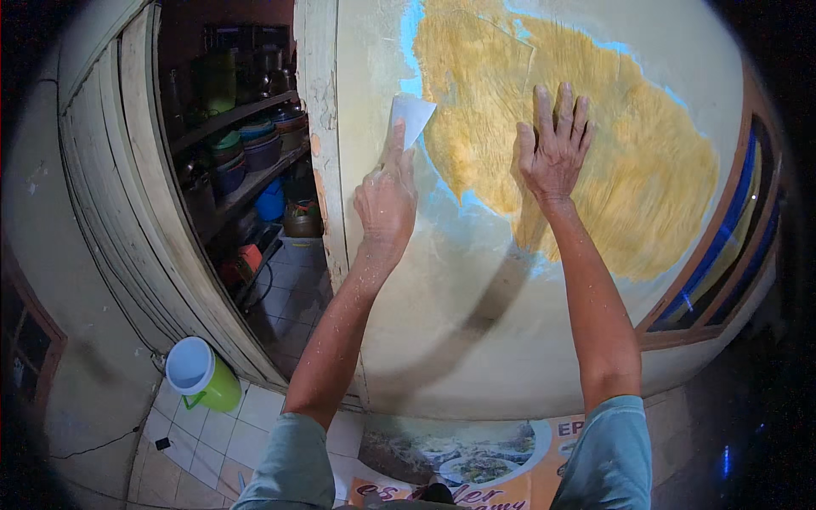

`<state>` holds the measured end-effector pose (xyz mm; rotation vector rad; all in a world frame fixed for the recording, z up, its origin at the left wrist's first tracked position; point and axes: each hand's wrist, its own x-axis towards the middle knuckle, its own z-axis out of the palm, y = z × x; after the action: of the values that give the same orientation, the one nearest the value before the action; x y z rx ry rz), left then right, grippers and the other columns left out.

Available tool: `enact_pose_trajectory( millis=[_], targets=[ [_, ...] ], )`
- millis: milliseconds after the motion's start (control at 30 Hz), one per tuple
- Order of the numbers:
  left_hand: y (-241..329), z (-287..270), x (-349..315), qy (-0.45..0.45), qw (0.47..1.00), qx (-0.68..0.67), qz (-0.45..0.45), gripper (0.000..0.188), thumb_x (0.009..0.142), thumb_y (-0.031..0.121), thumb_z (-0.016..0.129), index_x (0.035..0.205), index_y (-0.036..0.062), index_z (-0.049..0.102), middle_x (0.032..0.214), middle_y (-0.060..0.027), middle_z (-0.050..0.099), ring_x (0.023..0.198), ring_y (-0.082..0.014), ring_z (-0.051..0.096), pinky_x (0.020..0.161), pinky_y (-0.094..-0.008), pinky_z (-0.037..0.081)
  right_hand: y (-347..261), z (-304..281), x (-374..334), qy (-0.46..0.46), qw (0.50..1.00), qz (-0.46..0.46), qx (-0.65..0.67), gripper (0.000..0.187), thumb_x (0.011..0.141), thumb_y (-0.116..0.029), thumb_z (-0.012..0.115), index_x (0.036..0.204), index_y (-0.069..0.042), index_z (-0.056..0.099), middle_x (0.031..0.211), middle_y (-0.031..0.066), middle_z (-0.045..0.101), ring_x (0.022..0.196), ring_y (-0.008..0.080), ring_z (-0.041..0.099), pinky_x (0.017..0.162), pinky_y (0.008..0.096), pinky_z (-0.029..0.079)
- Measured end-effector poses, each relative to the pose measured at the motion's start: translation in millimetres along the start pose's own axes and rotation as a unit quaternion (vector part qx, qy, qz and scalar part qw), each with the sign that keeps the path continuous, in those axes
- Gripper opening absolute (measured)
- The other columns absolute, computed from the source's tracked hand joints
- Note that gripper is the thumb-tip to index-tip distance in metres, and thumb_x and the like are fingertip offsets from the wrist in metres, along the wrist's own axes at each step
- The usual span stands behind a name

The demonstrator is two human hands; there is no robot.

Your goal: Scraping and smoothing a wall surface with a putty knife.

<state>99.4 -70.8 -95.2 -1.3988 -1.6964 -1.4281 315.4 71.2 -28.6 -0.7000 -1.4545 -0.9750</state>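
My left hand point(387, 204) is closed round a scraper, its index finger stretched along the pale, flared blade point(413, 117). The blade lies at the left edge of a large ochre patch point(476, 93) on the wall, where a bright blue layer point(411, 51) shows along the border. The scraper's handle is hidden in my fist. My right hand point(557, 153) rests with spread fingers on the ochre patch and holds nothing. Whitish specks dot my left forearm.
Left of the wall, a worn wooden door frame point(316, 110) opens onto shelves point(246, 183) with pots and tubs. A green bucket point(204, 374) stands on the tiled floor point(204, 438). Below me lies a printed banner point(544, 476). A wood-framed window point(722, 246) is at right.
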Motion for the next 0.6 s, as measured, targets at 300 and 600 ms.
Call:
enact_pose_trajectory(
  millis=[300, 600],
  targets=[
    [-51.0, 13.0, -63.3, 0.002, 1.000, -0.009, 0.029, 0.054, 0.105, 0.022, 0.059, 0.156, 0.0164, 0.046, 0.074, -0.0242, 0.068, 0.064, -0.0414, 0.067, 0.057, -0.0511, 0.051, 0.1, 0.2, 3.7, 0.022, 1.000, 0.002, 0.004, 0.059, 0.098, -0.042, 0.059, 0.155, -0.030, 0.050, 0.167, 0.0093, 0.034, 0.154, 0.0401, 0.028, 0.121, 0.0639, 0.022],
    [9.2, -50.5, 88.5, 0.029, 0.998, 0.035, 0.048, 0.047, 0.107, 0.036, 0.050, 0.149, 0.0178, 0.055, 0.090, -0.0290, 0.071, 0.083, -0.0512, 0.068, 0.082, -0.0595, 0.055, 3.4, 1.0, 0.0, 0.028, 1.000, -0.006, -0.007, 0.059, 0.099, -0.043, 0.059, 0.156, -0.031, 0.049, 0.167, 0.0096, 0.035, 0.154, 0.0399, 0.028, 0.121, 0.0629, 0.023]
  ],
)
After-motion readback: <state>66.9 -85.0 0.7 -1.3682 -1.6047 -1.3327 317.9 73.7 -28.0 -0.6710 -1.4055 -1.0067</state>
